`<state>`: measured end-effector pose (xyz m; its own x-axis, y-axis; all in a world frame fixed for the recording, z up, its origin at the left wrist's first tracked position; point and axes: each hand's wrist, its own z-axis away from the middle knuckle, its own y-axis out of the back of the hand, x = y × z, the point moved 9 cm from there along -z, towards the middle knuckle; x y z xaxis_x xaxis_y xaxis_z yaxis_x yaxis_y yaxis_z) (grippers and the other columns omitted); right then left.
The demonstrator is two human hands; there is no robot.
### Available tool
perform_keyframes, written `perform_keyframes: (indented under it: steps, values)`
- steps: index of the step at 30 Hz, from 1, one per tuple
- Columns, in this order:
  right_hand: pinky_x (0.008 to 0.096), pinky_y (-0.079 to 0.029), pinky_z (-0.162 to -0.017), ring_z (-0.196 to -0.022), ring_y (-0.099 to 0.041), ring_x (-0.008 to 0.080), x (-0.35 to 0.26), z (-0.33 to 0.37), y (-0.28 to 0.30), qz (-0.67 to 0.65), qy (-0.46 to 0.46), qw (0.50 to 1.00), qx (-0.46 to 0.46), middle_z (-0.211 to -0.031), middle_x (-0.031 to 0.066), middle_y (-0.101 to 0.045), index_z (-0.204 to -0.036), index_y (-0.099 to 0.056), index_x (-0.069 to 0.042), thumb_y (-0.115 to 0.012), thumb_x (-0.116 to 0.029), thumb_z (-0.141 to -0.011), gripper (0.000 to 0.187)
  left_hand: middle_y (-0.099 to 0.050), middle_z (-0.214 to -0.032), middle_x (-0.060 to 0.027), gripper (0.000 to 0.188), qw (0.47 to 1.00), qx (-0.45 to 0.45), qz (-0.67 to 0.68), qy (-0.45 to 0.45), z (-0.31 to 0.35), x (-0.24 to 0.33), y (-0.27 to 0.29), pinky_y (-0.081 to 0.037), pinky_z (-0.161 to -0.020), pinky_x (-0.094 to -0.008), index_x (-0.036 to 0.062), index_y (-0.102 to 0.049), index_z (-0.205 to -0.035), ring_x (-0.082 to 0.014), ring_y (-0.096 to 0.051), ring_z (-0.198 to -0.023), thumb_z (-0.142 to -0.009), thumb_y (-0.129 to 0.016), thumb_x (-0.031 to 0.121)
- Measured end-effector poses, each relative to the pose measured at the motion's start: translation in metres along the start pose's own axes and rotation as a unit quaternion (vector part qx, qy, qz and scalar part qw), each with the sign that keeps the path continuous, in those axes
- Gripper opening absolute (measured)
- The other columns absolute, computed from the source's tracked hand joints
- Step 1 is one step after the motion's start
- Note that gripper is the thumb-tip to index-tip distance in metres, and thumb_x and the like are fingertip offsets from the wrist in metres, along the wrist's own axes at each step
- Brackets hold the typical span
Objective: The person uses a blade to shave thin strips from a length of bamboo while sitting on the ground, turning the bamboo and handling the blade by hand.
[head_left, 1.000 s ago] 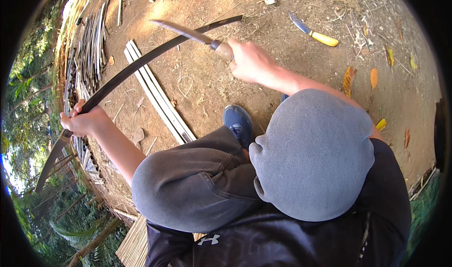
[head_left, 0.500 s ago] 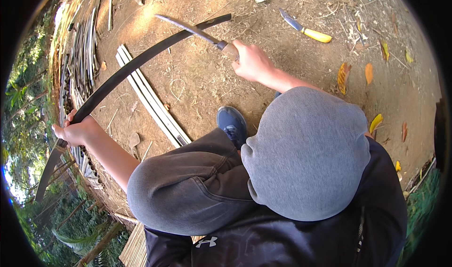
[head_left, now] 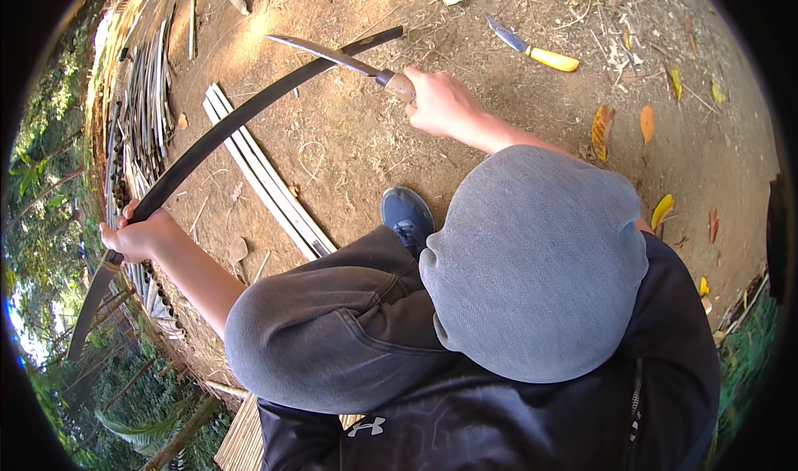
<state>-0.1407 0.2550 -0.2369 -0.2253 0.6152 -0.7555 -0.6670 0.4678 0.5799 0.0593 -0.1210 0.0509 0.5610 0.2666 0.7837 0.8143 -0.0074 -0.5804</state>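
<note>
My left hand (head_left: 137, 236) is closed around a long, dark, flat stave (head_left: 241, 113) that looks curved, close to a light binding (head_left: 111, 258) on it. The stave reaches from the left edge, over the ground, to the upper middle. In my right hand (head_left: 445, 101) is a knife with a brown handle (head_left: 400, 87) and a narrow grey blade (head_left: 320, 51). Its blade crosses the stave near the far end; whether they touch I cannot tell. My fingers hide part of the handle.
A yellow-handled knife (head_left: 554, 59) lies on the dirt at upper right. Pale split strips (head_left: 262, 167) lie left of my shoe (head_left: 407, 215). Thin poles (head_left: 150, 105) are piled at far left. My knees (head_left: 532, 263) are bent up in front of me. Fallen leaves (head_left: 601, 134) lie right.
The knife in my right hand has shifted slightly nearer and left, its blade still across the stave. My left hand has moved slightly right and nearer, still gripping the stave.
</note>
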Motion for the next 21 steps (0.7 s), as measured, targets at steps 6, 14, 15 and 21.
perform_keyframes:
  steps: [6, 14, 15, 21]
  values:
    - [0.0325, -0.050, -0.051, -0.060, -0.060, 0.0152, 0.105, -0.046, 0.016, 0.019, -0.127, 0.990, 0.061, -0.076, 0.0095, -0.063, -0.116, -0.055, -0.001, -0.064, -0.009, -0.088, 0.031, -0.042, -0.066, 0.0003, 0.032, 1.000, -0.007, -0.014, 0.005, 0.004, -0.003, 0.003, -0.045, -0.048, -0.0328, 0.0057, -0.036, -0.111, -0.0151, -0.044, -0.051, -0.097, -0.063, 0.016]
    - [0.0313, -0.045, -0.043, -0.052, -0.057, 0.0143, 0.047, -0.027, 0.002, -0.029, -0.064, 0.997, 0.039, -0.073, 0.0077, -0.061, -0.118, -0.056, -0.001, -0.065, -0.009, -0.088, 0.032, -0.042, -0.067, 0.0000, 0.036, 1.000, 0.006, 0.000, 0.001, 0.003, -0.002, 0.007, -0.045, -0.048, -0.0302, 0.0076, -0.032, -0.106, -0.0149, -0.043, -0.052, -0.097, -0.065, 0.018]
    - [0.0302, -0.042, -0.040, -0.049, -0.054, 0.0116, 0.022, -0.025, 0.001, -0.072, 0.011, 0.996, 0.046, -0.072, 0.0059, -0.060, -0.119, -0.055, -0.001, -0.065, -0.007, -0.088, 0.033, -0.042, -0.067, 0.0000, 0.038, 1.000, 0.007, 0.002, -0.010, 0.009, 0.011, 0.002, -0.044, -0.049, -0.0296, 0.0075, -0.031, -0.107, -0.0149, -0.043, -0.053, -0.097, -0.066, 0.019]
    - [0.0283, -0.045, -0.040, -0.049, -0.057, 0.0128, -0.086, 0.006, 0.006, -0.026, 0.137, 0.990, -0.015, -0.067, 0.0048, -0.061, -0.121, -0.055, 0.003, -0.064, -0.005, -0.086, 0.037, -0.043, -0.069, -0.0008, 0.045, 1.000, -0.019, -0.012, -0.001, 0.023, 0.006, -0.013, -0.044, -0.050, -0.0290, 0.0062, -0.030, -0.115, -0.0146, -0.043, -0.054, -0.098, -0.067, 0.023]
